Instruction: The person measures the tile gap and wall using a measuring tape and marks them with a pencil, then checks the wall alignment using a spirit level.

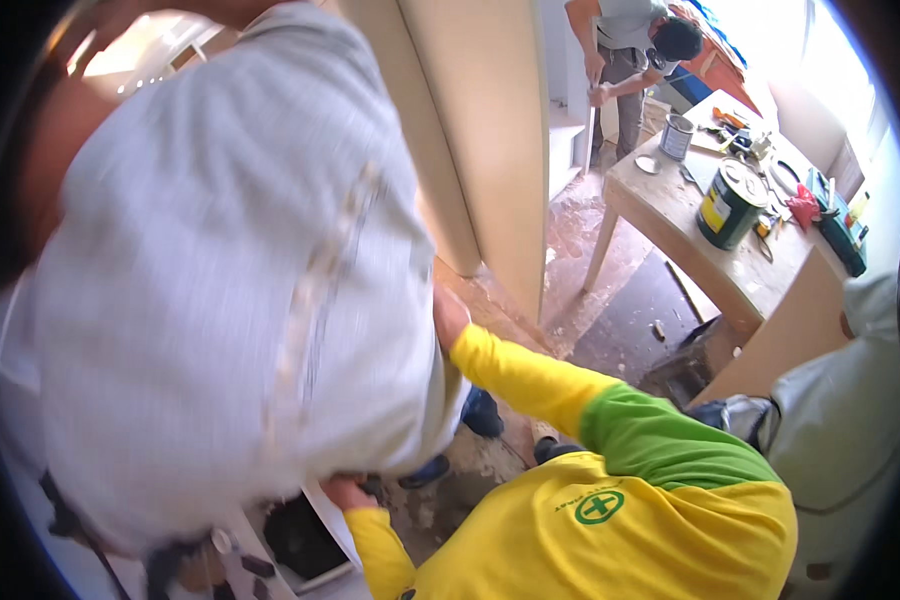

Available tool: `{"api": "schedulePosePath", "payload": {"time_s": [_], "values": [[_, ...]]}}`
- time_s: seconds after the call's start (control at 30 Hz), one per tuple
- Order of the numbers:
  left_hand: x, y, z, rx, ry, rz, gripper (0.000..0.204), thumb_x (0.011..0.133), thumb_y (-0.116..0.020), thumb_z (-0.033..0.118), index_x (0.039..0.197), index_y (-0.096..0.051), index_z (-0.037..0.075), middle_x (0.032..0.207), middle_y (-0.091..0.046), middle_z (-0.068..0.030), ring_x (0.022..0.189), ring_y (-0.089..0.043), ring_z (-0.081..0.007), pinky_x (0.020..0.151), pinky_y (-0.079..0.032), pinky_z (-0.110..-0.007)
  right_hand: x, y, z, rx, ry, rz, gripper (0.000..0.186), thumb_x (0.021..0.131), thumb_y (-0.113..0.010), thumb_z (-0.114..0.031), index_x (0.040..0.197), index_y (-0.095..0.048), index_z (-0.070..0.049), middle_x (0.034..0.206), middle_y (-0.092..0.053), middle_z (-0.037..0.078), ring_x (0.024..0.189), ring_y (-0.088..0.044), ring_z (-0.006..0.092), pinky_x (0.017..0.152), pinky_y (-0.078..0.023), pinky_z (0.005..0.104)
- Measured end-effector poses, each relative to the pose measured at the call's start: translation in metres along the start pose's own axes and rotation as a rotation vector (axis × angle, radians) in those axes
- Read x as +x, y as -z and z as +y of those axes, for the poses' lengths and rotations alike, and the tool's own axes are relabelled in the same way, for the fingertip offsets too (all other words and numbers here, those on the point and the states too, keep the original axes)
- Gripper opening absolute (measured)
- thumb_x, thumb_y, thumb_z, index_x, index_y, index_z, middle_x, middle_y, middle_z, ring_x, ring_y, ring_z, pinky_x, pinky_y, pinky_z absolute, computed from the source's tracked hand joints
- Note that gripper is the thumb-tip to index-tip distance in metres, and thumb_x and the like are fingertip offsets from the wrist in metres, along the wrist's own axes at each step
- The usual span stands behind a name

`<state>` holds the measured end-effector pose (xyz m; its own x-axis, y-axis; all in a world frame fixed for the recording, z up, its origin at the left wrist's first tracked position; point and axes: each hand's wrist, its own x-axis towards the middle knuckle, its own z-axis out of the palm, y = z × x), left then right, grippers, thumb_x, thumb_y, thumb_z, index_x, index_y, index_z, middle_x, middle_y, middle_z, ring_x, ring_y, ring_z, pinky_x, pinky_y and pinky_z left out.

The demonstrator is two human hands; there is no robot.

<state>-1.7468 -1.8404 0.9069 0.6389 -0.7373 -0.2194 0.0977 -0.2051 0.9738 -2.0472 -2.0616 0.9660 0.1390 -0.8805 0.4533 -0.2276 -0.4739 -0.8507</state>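
A co-worker in a light grey shirt (240,250) fills the left side, bent close in front of me. My right hand (451,314), in a yellow sleeve, reaches to the edge of that shirt. Its fingers are hidden behind the co-worker, so what it touches or holds does not show. Lower down, my left hand (347,492) is by the shirt's hem, above a white open-topped box or drawer (332,578) with something black inside. The fingers of that hand are mostly covered too. Tall pale wooden panels (510,140) stand just beyond my right hand.
At the right, a wooden table (660,205) bears a dark green paint can (732,205), a grey can (677,138) and several tools. Another person (630,50) bends over behind it. A person in pale clothing (840,410) is close on my right. Debris litters the floor (610,240).
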Motion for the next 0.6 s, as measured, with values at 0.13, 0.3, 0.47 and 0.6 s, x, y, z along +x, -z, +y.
{"api": "schedulePosePath", "payload": {"time_s": [0.13,0.3,0.47,0.6], "values": [[0.025,-0.043,0.030,-0.100,0.036,0.259,0.043,0.095,-0.042,0.038,0.120,-0.057,0.006,0.088,-0.067,-0.0116,0.058,-0.058,-0.0180,0.051,-0.043,-0.030,0.020,-0.008,0.013,0.181,0.056,-0.110,0.057,0.096,-0.028,-0.039,0.135,-0.038,0.002,0.133,-0.046,0.026,0.125,-0.040,0.0412,0.106,-0.031,0.0409],[0.090,-0.124,0.068,-0.117,0.077,0.394,0.043,0.095,-0.042,0.038,0.120,-0.057,0.006,0.088,-0.067,-0.0116,0.058,-0.059,-0.0180,0.052,-0.044,-0.030,0.084,-0.017,0.041,0.418,0.040,-0.387,0.068,0.093,-0.040,-0.047,0.140,-0.031,0.000,0.139,-0.040,0.025,0.129,-0.038,0.0382,0.108,-0.029,0.0391],[0.147,-0.146,0.092,-0.137,-0.015,0.570,0.043,0.095,-0.042,0.038,0.119,-0.057,0.005,0.087,-0.067,-0.0117,0.058,-0.059,-0.0180,0.052,-0.044,-0.030,0.158,-0.048,0.085,0.428,0.066,-0.984,0.083,0.086,-0.054,-0.054,0.144,-0.027,-0.001,0.144,-0.037,0.021,0.134,-0.035,0.0331,0.111,-0.026,0.0368],[0.209,-0.167,0.097,-0.173,-0.023,0.724,0.043,0.095,-0.042,0.038,0.118,-0.058,0.005,0.087,-0.067,-0.0117,0.058,-0.059,-0.0180,0.053,-0.044,-0.030,0.227,-0.092,0.103,0.473,0.184,-1.213,0.089,0.083,-0.056,-0.061,0.143,-0.029,-0.002,0.145,-0.036,0.021,0.135,-0.034,0.0321,0.111,-0.025,0.0369]]}}
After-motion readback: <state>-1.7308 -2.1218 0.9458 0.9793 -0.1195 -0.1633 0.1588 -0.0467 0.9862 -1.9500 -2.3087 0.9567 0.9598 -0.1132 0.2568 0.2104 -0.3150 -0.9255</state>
